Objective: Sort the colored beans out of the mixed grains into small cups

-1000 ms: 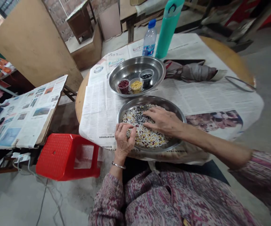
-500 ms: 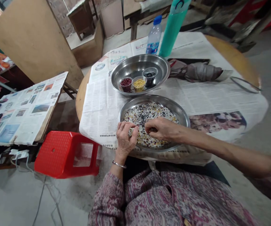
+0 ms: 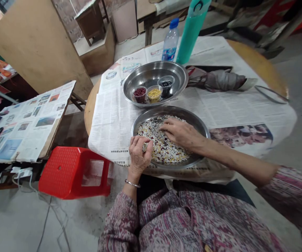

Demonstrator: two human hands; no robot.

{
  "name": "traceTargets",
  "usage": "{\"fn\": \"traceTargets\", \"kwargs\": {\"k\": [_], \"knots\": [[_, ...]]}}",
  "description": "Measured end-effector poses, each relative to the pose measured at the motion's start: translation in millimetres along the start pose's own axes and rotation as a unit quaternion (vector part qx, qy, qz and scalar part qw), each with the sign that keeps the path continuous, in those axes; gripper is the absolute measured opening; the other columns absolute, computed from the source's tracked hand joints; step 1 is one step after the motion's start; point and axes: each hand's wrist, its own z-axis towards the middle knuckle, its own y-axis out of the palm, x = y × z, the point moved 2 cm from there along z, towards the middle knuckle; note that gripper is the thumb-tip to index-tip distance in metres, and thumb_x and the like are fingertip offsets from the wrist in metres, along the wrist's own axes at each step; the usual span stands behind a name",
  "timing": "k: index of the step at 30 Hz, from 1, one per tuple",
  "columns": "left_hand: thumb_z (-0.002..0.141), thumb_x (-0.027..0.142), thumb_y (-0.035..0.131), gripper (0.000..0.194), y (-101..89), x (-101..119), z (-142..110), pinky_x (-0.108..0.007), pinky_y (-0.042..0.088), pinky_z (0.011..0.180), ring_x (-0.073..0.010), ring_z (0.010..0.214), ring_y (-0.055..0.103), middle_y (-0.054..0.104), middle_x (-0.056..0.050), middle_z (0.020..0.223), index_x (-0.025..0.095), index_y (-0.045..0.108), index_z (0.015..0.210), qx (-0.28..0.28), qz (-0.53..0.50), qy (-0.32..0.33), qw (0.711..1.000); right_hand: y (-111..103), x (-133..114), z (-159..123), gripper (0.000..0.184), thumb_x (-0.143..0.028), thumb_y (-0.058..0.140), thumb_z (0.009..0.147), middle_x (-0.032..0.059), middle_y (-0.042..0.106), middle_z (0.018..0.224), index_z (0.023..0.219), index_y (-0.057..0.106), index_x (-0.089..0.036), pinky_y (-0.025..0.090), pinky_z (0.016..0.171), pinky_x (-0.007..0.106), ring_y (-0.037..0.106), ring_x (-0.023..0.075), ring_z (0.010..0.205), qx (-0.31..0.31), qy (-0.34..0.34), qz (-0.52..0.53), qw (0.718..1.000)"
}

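Head view: mixed grains [image 3: 168, 150] lie in near steel basin [image 3: 194, 119], directly beneath right hand [image 3: 181, 133], nearer of two; spread roughly round, no long axis. Right fingers bent downward into grains; pinch or not, cannot tell. Left hand [image 3: 139, 154] at basin's left rim, thumb parted from fingers.

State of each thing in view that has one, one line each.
Left hand: fingers bent, at near basin's left rim; grip unclear
Right hand: fingers bent, at the mixed grains; hold unclear
Near basin: holding mixed grains
Far basin: holding three cups
Red cup: filled
Yellow cup: filled
Black cup: filled
Clear bottle: upright, capped
Teal bottle: upright
Red stool: upright
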Motion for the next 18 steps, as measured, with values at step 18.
{"fn": "traceTargets", "kwargs": {"k": [18], "knots": [[0.104, 0.024, 0.056, 0.016, 1.5, -1.8, -1.1, -0.035, 0.049, 0.085, -0.0176, 0.085, 0.064, 0.069, -0.004, 0.086, 0.019, 0.062, 0.09, 0.006, -0.014, 0.004, 1.0, -7.9, -24.5, -2.7, 0.021, -0.008, 0.051, 0.085, 0.0055, 0.067, 0.085, 0.083, 0.068, -0.02, 0.044, 0.074, 0.031, 0.06, 0.0176, 0.078, -0.108, -0.037, 0.1, 0.988]]}}
